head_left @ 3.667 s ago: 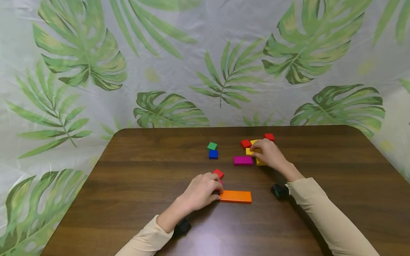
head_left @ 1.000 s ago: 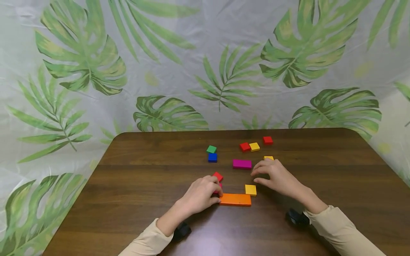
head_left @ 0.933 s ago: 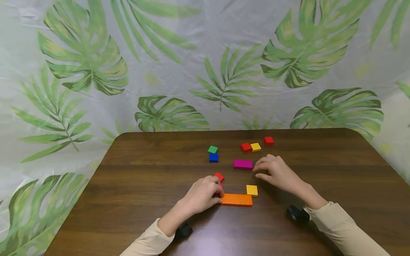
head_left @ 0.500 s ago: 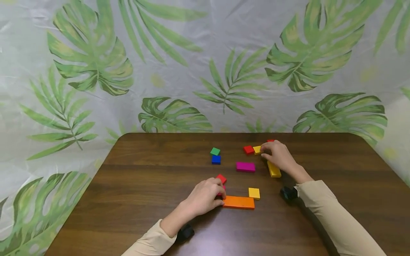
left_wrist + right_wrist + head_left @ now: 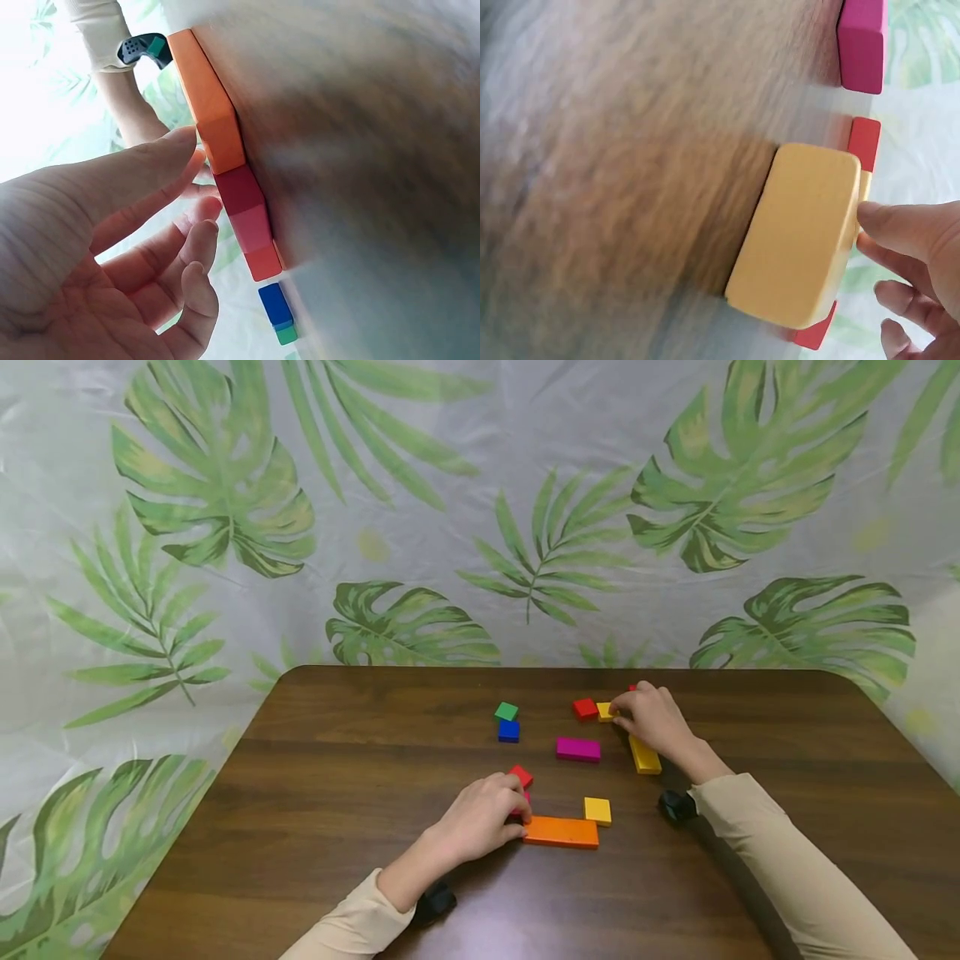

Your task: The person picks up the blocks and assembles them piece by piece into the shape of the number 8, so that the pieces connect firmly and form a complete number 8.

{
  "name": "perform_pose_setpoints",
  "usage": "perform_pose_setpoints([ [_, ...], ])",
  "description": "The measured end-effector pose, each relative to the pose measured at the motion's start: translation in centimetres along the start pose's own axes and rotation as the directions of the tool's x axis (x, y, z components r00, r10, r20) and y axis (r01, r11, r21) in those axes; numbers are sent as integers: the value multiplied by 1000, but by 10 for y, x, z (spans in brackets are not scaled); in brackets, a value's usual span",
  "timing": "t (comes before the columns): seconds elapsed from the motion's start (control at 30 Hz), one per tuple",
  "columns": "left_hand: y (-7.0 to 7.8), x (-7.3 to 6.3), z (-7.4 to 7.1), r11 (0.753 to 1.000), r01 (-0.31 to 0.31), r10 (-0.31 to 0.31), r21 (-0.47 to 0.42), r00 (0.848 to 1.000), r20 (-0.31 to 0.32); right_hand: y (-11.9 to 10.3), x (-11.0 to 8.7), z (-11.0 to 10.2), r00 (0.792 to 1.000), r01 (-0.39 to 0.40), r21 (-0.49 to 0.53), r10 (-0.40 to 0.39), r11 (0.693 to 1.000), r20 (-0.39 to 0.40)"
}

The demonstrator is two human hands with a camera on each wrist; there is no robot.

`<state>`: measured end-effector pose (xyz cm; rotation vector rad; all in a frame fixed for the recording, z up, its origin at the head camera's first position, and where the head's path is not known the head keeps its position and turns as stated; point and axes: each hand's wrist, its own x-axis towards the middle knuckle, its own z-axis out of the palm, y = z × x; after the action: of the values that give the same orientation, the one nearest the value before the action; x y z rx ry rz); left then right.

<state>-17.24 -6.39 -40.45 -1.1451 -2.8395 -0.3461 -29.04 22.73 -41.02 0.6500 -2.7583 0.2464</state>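
Note:
My left hand [image 5: 480, 817] is at the left end of a long orange block [image 5: 561, 832], its thumb and index finger holding that end. In the left wrist view, a dark pink block [image 5: 244, 193] and a red block [image 5: 262, 264] lie beyond the orange one, near the curved fingers. At the back right, my right hand [image 5: 654, 720] pinches a small yellow block [image 5: 604, 712] between thumb and index finger, partly hiding it. A larger yellow block [image 5: 795, 234] lies in front of the right hand. One square yellow block [image 5: 597, 811] touches the orange block's far right edge.
A magenta block [image 5: 578, 749] lies mid-table. Farther left are a blue block [image 5: 509, 732] and a green block [image 5: 507, 712]. A red block [image 5: 585, 710] sits beside the pinched yellow one. Another red block [image 5: 633, 688] is mostly behind the right hand. A patterned cloth [image 5: 420, 527] hangs behind the table [image 5: 337, 760].
The square yellow block has come from the back to the orange block's edge. My right hand has moved back toward the small yellow block. The left hand keeps its place.

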Motion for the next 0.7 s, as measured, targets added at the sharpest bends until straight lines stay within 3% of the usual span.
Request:
perform_pose_setpoints([
  [0.2,0,0,0,1000,1,-1,2,1000,-1,-1,1,1,999,30,-25,-31,999,-24],
  [0.4,0,-1,0,1000,6,-6,4,1000,4,-3,-2,-3,1000,-6,0,6,1000,30],
  [0.7,1,0,-1,1000,1,-1,9,1000,-4,-12,-25,-13,999,10,21,-11,1000,53],
])
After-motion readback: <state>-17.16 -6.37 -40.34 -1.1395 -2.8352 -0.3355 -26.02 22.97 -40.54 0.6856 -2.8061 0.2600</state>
